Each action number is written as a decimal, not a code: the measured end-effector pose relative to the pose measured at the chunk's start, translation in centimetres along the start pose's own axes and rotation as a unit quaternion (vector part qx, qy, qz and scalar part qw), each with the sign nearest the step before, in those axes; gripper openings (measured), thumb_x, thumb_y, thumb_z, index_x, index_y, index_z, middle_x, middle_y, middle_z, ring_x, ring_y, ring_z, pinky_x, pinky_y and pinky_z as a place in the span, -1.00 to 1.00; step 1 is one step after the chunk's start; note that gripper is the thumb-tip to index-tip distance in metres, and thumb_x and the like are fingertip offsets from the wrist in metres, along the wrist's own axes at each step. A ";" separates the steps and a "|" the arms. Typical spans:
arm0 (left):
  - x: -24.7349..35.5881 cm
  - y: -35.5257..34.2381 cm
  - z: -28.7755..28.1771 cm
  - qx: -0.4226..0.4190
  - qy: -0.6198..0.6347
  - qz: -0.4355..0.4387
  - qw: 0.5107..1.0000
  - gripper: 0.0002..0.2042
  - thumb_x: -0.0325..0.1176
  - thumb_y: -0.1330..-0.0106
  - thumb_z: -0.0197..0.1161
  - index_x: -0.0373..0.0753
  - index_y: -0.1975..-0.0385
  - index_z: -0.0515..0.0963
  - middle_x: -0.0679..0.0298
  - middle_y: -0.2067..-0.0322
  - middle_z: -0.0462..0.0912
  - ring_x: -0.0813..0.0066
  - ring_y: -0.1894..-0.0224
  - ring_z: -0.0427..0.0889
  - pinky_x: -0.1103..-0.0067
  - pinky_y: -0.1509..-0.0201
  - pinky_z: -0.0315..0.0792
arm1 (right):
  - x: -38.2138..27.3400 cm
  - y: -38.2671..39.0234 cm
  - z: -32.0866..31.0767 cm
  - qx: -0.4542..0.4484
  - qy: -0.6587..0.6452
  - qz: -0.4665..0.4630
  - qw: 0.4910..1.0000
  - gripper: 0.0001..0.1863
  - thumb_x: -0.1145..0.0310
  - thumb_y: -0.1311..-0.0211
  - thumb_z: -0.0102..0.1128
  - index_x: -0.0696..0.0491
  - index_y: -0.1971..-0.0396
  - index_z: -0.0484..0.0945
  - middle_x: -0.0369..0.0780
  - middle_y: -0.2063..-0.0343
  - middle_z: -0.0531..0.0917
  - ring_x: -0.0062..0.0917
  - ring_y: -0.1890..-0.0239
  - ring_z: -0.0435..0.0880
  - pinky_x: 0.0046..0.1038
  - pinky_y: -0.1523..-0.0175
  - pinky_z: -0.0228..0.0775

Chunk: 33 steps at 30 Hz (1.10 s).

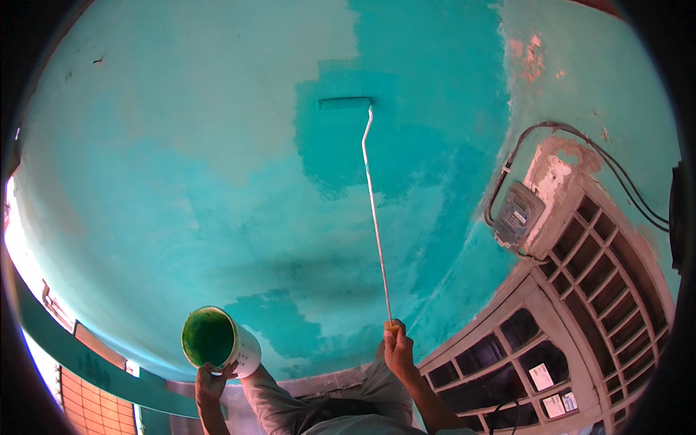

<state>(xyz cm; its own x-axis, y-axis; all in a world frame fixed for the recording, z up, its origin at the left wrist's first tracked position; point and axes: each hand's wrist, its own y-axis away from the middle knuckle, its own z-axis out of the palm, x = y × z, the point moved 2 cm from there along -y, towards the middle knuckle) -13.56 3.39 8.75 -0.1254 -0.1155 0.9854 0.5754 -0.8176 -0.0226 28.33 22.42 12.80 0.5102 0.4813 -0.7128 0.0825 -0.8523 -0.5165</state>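
My right hand (pixel 398 349) is closed round the handle of a long paint roller (pixel 374 196) with a thin white rod. The roller's sleeve (pixel 346 103) lies level against the wall (pixel 239 174), in a patch of darker, fresh-looking turquoise paint. At the lower left, my left hand (pixel 212 382) grips the near rim and side of a white bucket (pixel 248 353). The bucket is tilted so its mouth shows, and its inside is coated green. How much paint it holds I cannot tell.
Right of the painted area, a grey meter box (pixel 519 214) with black cables (pixel 616 168) is fixed to the wall. Beside it stand a paned door (pixel 500 355) and a barred window (pixel 609 268). A tiled surface (pixel 94 399) shows at the lower left.
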 end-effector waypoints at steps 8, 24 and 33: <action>2.5 0.7 1.2 -0.001 -0.148 -0.013 0.989 -0.72 -0.61 -0.03 0.34 -0.65 0.35 0.40 -0.08 0.35 0.56 0.26 0.35 0.63 0.42 0.38 0.66 | -9.2 -11.2 -1.4 0.033 -0.087 -0.054 0.994 -0.73 0.29 -0.30 -0.01 0.08 0.08 0.30 -0.05 0.49 0.58 -0.08 0.42 0.61 -0.28 0.44 0.48; -3.2 -1.0 -2.4 0.018 -0.177 0.071 0.981 -0.67 -0.47 0.18 0.53 -0.47 0.48 0.51 0.07 0.50 0.64 0.39 0.46 0.66 0.55 0.43 0.58 | -12.9 -15.7 -0.1 0.072 -0.093 -0.080 0.990 -0.74 0.26 -0.34 -0.08 0.08 0.09 0.29 -0.04 0.48 0.57 -0.05 0.38 0.60 -0.26 0.42 0.44; -1.9 -0.5 -1.2 0.030 -0.223 0.256 0.940 -0.70 -0.56 0.13 0.48 -0.41 0.60 0.38 0.03 0.50 0.61 0.30 0.46 0.66 0.50 0.49 0.59 | -8.0 -7.2 4.2 0.061 -0.078 0.005 0.995 -0.70 0.22 -0.34 -0.08 0.09 0.07 0.29 -0.03 0.51 0.57 -0.06 0.47 0.60 -0.23 0.46 0.44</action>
<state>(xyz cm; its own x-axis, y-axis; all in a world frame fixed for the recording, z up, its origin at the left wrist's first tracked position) -14.59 3.28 6.72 0.5240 -0.2255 0.8213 0.5143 -0.6848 -0.5162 20.08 25.53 20.26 0.3705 0.5068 -0.7783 -0.0321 -0.8305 -0.5561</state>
